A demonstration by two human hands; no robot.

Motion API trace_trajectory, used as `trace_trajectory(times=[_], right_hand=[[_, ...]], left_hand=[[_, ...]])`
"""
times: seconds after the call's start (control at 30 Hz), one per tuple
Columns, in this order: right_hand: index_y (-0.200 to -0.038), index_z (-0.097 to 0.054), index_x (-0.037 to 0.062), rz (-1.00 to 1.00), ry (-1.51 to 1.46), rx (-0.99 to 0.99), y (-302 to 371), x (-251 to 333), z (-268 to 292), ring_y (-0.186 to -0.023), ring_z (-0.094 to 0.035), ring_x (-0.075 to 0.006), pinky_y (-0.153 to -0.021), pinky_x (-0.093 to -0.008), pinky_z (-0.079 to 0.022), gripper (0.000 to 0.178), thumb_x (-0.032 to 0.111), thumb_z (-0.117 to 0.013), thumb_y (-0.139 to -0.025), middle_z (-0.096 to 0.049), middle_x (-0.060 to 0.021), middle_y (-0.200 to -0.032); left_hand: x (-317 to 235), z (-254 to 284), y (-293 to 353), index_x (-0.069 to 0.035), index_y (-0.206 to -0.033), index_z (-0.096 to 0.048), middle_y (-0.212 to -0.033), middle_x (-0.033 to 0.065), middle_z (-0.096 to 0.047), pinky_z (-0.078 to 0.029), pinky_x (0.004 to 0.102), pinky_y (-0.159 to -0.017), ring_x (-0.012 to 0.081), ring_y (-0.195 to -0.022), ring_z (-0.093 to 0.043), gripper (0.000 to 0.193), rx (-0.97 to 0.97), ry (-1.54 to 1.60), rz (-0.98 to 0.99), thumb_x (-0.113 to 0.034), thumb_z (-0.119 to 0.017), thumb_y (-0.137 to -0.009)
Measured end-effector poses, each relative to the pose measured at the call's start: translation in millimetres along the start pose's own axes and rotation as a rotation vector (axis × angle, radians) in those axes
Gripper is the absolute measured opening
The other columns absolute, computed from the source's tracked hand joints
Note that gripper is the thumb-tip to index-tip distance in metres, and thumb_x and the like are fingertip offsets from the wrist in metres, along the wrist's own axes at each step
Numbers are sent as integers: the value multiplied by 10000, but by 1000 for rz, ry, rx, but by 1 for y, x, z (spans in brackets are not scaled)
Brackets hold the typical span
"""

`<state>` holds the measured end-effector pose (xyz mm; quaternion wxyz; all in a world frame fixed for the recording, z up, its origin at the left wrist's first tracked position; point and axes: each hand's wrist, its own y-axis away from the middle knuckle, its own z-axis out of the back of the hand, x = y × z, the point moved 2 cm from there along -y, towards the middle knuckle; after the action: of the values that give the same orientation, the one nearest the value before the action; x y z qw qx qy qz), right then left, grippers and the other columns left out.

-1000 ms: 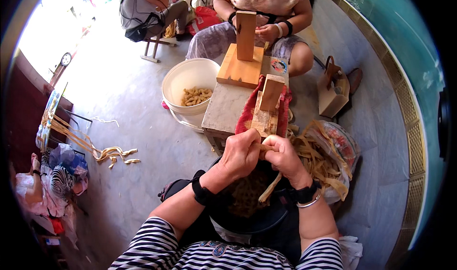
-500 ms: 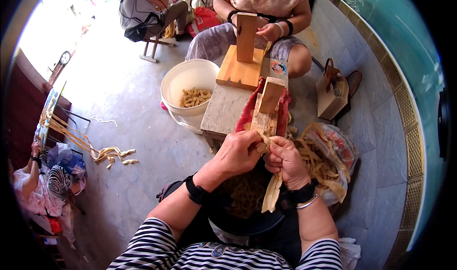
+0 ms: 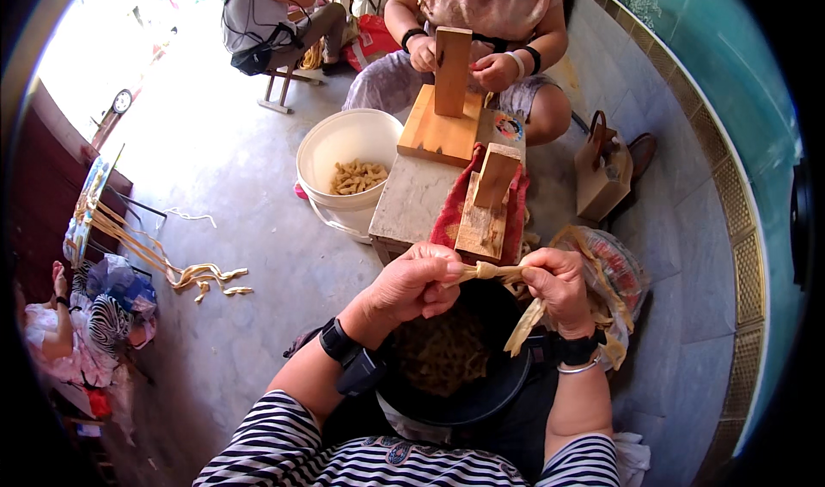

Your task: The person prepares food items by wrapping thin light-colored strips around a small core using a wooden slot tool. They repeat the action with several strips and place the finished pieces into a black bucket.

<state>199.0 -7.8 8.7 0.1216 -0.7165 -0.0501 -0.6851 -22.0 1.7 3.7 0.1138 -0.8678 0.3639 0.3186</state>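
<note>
Between my hands stretches a pale yellow bean curd strip (image 3: 486,270) with a small knot in its middle. My left hand (image 3: 410,283) pinches one end between thumb and curled fingers. My right hand (image 3: 560,289) is closed on the other side of the knot, and a flat tail hangs down from it. Below them is a dark tub (image 3: 514,388) holding many knotted pieces (image 3: 440,354), partly shadowed. Beyond my right hand lies a plastic bag (image 3: 626,268) with loose strips, partly hidden by that hand.
Ahead stands a low bench (image 3: 404,208) with a red cloth (image 3: 449,216), a small wooden stand (image 3: 481,229) and a taller one (image 3: 451,75). Left of it is a white bucket (image 3: 322,152) of knots. A co-worker (image 3: 490,15) sits opposite. A handbag (image 3: 601,178) rests by the wall.
My hands have moved apart, drawing the strip out sideways with its knot between them. The co-worker's hands opposite have shifted apart, beside the tall wooden stand.
</note>
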Motion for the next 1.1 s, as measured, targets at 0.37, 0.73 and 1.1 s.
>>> trace_trajectory(times=[0.37,0.73,1.1], right_hand=[[-895,-624,5,-166,82,154,-3,-14,-22,-589,-435,-9,-515,-165,-343,90,88,-599,-870,-533,57,-685],[-1165,-527,6,22,-757,29,-6,-13,-5,-667,-515,-132,-608,-238,-429,326,165,-594,-888,-554,-32,-802],[-885,-533,75,-140,-760,87,6,-5,-17,-433,-317,-70,-396,-216,-286,288,341,-463,-972,-331,33,-540]], left_hand=[[6,-8,-8,-20,-933,-577,-806,180,-618,-480,406,-697,357,-808,-603,235,-80,-1568,-100,-244,-598,-863],[23,-2,-23,-2,-833,-530,-646,112,-496,-434,342,-606,185,-623,-480,226,-112,-1385,11,-206,-543,-929],[28,-13,-25,-14,-1367,-366,-1199,112,-562,-424,347,-936,193,-1104,-533,742,213,-1019,151,-434,-665,-834]])
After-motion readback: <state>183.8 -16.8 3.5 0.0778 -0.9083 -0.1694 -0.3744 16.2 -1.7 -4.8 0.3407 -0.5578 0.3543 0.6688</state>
